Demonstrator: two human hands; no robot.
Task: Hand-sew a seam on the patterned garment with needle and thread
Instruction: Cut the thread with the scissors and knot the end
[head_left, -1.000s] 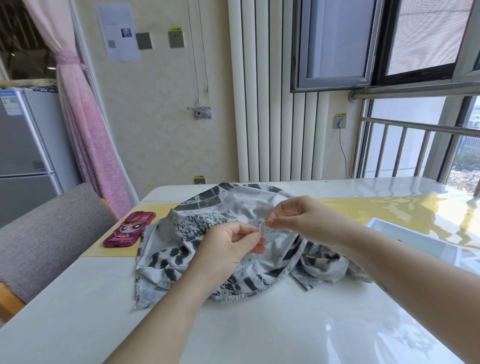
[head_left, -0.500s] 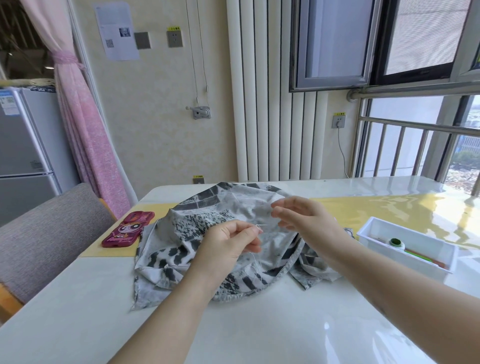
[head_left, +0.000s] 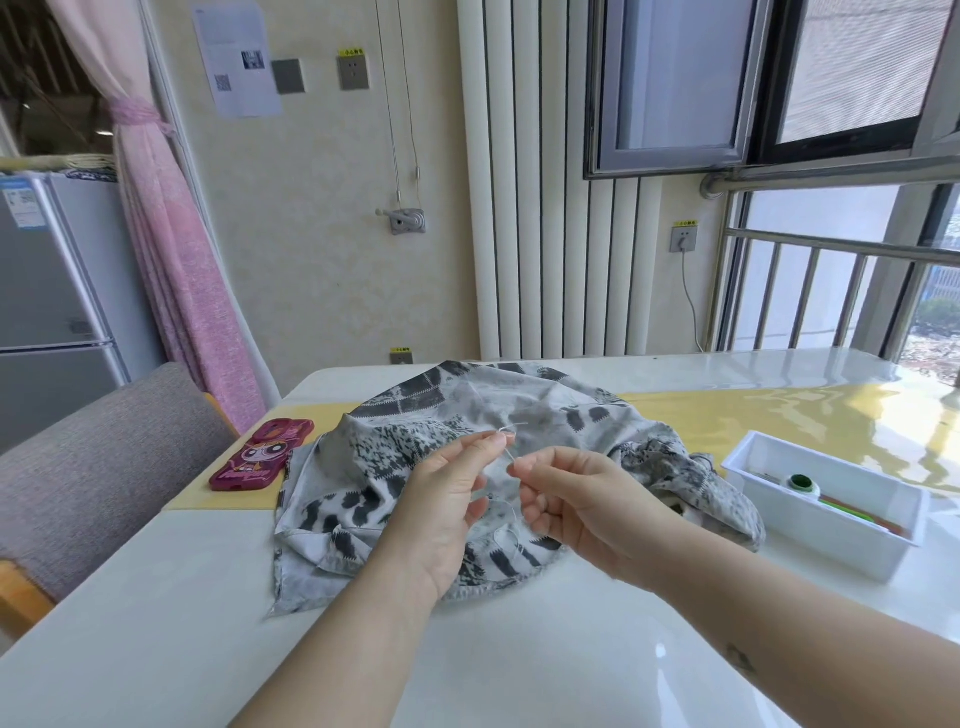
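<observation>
Grey-and-white patterned garment (head_left: 415, 467) lies crumpled on the white tabletop (head_left: 519, 665), its long axis running left to right, its far edge over a yellow runner (head_left: 779, 415). Both hands are held over its middle. Left hand (head_left: 447, 514): thumb and forefinger pinched on white thread (head_left: 511, 427), a short curl sticking up past the tips. Right hand (head_left: 576, 504): fingers curled, tips pinching the same strand lower down. Between the two pinches the strand slants from upper left to lower right. Needle too fine to tell apart from the thread. Pink cartoon phone case (head_left: 260, 457) left of the garment; white plastic tray (head_left: 831, 540) right, with a green-topped spool (head_left: 800, 483).
</observation>
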